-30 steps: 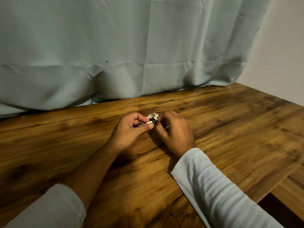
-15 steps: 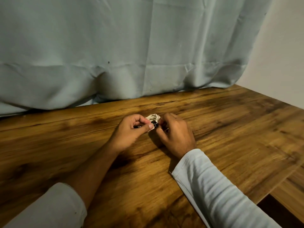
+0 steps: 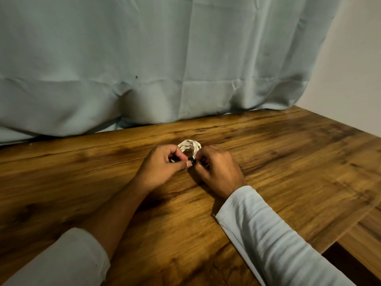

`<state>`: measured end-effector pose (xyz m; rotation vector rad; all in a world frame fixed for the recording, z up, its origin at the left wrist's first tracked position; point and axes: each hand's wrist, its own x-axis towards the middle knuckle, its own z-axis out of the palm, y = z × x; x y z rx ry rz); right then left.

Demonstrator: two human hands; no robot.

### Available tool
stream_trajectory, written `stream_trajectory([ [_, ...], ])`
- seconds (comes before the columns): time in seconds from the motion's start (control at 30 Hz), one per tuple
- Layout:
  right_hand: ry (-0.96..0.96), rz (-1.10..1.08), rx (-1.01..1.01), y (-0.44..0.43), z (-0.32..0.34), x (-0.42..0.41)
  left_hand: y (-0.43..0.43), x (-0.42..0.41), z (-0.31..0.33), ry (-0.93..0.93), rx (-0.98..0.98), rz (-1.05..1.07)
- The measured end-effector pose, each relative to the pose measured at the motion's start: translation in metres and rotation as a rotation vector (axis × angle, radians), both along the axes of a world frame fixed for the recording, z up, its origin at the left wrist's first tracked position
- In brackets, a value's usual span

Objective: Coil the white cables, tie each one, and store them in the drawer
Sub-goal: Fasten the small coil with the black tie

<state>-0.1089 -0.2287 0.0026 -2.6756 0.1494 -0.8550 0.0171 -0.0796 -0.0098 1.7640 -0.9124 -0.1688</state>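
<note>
A small coil of thin white cable (image 3: 189, 145) is held between both hands near the middle of the brown wood-grain bench (image 3: 288, 172); whether it touches the wood I cannot tell. The left hand (image 3: 162, 165) has its grip clenched on the near side of the coil, thumb and forefinger pinching at a small black tie (image 3: 193, 161) that crosses the loops. The right hand (image 3: 218, 172) grasps the same spot from the other side, fingers curled round the coil's right edge. The step in hand looks like the tying.

The cable is probably light, soft and springy. Its loops would likely fan apart if pressure at the tie were let go. The best hold is therefore across the bundled strands just beside the tie, not on a single loop. The tie is tiny and could easily slip from the fingertips. A dark gap (image 3: 340, 261) at the bench's near right corner may be the drawer, but that is unclear.
</note>
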Motion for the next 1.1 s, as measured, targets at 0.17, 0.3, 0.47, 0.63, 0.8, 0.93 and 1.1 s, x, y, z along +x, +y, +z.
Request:
stream_trajectory([
  [0.17,0.027,0.007,0.075,-0.002,-0.002,0.001,0.001,0.000,-0.001,-0.114,0.068,0.049],
  [0.3,0.057,0.002,0.149,-0.004,-0.007,0.005,0.000,-0.007,0.004,-0.273,0.112,0.045],
  [0.47,0.053,0.081,0.305,-0.012,-0.012,0.006,0.000,-0.013,0.007,-0.364,0.158,0.001],
  [0.63,0.123,0.058,0.152,-0.019,-0.015,0.013,-0.002,-0.008,0.001,-0.400,0.183,0.020],
  [0.8,0.105,0.091,0.123,-0.016,-0.016,0.015,-0.004,-0.007,-0.001,-0.347,0.156,0.082],
  [0.93,0.083,0.090,0.135,-0.015,-0.015,0.017,-0.005,-0.009,-0.003,-0.423,0.167,0.123],
  [1.1,0.086,0.064,0.127,-0.016,-0.016,0.015,-0.006,-0.011,-0.003,-0.478,0.171,0.170],
])
